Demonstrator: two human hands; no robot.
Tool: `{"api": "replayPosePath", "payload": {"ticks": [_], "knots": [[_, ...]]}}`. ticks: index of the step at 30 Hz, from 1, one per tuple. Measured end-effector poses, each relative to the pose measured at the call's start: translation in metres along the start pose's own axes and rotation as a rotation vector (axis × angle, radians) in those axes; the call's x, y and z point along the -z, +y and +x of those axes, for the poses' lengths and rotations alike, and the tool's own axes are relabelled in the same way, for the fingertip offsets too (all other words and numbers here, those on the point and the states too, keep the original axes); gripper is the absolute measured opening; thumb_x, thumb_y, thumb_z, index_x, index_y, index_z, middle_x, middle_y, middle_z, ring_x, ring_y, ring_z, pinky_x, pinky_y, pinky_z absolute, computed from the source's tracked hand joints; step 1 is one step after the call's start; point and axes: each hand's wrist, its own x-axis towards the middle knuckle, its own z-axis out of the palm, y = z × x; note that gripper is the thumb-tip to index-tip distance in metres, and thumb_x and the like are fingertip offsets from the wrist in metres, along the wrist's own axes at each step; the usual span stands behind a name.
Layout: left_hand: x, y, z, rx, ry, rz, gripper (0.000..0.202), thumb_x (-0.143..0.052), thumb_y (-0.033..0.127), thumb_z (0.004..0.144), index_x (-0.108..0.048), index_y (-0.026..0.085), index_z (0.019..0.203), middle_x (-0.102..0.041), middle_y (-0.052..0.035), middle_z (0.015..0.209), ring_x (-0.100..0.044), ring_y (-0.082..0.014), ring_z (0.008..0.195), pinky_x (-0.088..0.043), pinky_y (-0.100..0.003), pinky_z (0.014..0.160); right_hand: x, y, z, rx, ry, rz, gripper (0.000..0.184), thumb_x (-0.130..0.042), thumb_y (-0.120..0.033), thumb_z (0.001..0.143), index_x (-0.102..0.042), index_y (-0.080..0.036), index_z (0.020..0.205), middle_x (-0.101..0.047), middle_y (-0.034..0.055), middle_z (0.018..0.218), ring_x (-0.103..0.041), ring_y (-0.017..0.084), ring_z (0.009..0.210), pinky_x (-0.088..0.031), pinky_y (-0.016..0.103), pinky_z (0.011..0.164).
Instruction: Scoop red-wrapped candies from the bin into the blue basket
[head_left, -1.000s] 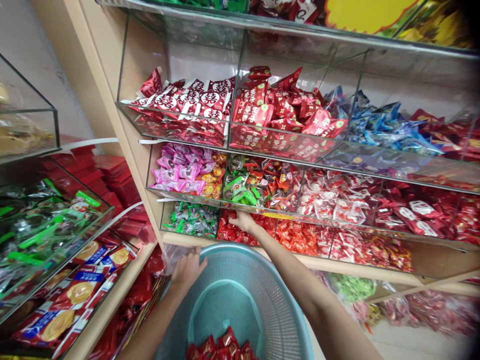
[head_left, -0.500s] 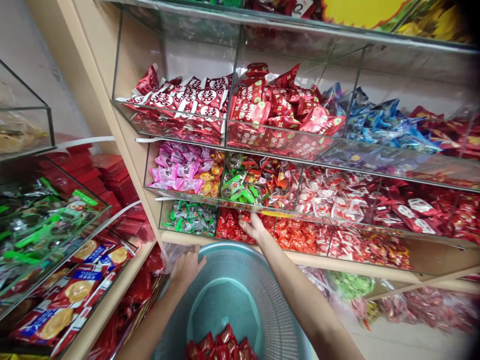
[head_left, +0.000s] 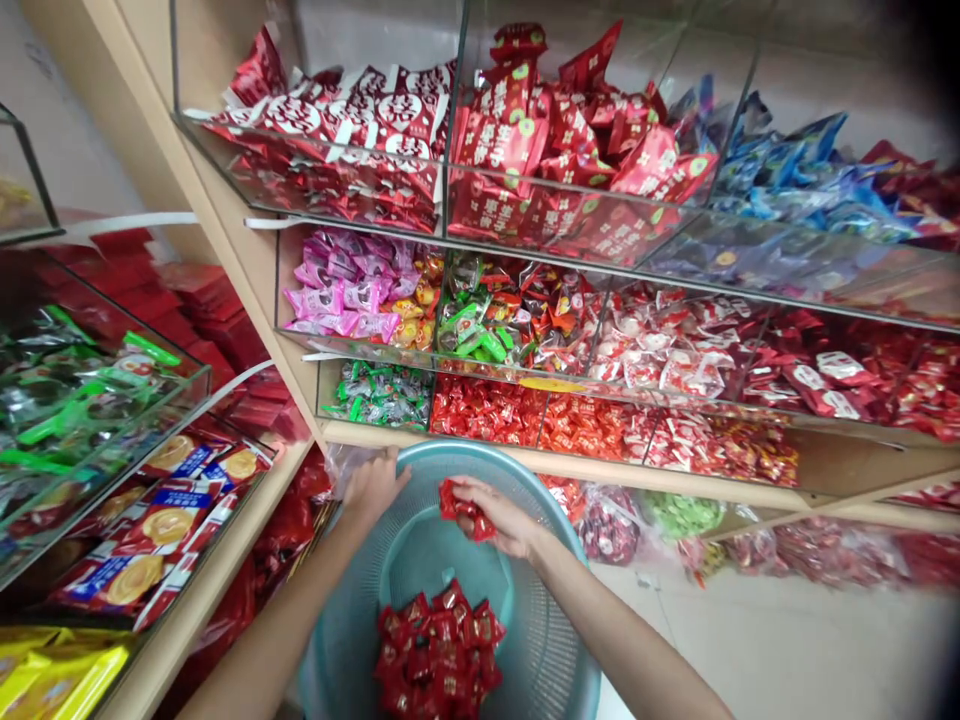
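Note:
A teal plastic basket stands below the shelves, with a pile of red wrapped candies at its bottom. My left hand is closed over the basket's far left rim. Inside the mouth of the basket, above the pile, my right hand has its fingers wrapped round several small red wrapped candies. Behind the basket, the lowest shelf bin holds similar red candies. Part of the handful is hidden by my fingers and palm.
Clear-walled bins hold pink candies, green-wrapped candies and larger red packets. A wooden shelf edge runs just behind the basket. At the left stands another shelf with blue-and-red biscuit packets. Bagged sweets lie under the shelf.
My right hand has come back from the lowest bin to above the basket, now with red candies in it. The left hand stays on the rim. The view has tipped downward.

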Motion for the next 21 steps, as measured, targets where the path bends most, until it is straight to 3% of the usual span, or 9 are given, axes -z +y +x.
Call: {"api": "replayPosePath", "payload": {"ticks": [7,13,21], "knots": [[0.001,0.002,-0.002,-0.01,0.019,0.009,0.045,-0.026,0.045,0.088,-0.047,0.015,0.113,-0.065,-0.0151,0.104,-0.065,-0.0289,0.085,-0.048,-0.038,0.07,0.015,0.054,-0.049,-0.184,0.019,-0.545,0.027,-0.067,-0.032,0.071,-0.065,-0.019,0.095,-0.061,-0.0027,0.074,-0.051,0.007,0.06,-0.04,0.018,0.056],[0.002,0.002,-0.003,-0.007,0.022,-0.001,0.044,-0.026,0.046,0.088,-0.048,0.016,0.112,-0.065,-0.0151,0.105,-0.065,-0.028,0.085,-0.047,-0.037,0.07,0.028,0.06,-0.068,-0.295,-0.259,-1.111,0.032,-0.067,-0.034,0.069,-0.068,-0.023,0.099,-0.064,-0.0029,0.078,-0.052,0.01,0.066,-0.04,0.02,0.059],[0.003,0.001,-0.003,-0.013,0.016,-0.011,0.045,-0.027,0.045,0.088,-0.048,0.015,0.114,-0.065,-0.0166,0.106,-0.065,-0.0292,0.086,-0.047,-0.039,0.072,0.038,0.065,-0.064,-0.282,-0.267,-1.18,0.033,-0.069,-0.038,0.067,-0.069,-0.023,0.096,-0.062,-0.0043,0.073,-0.049,0.01,0.061,-0.039,0.02,0.056]]}}
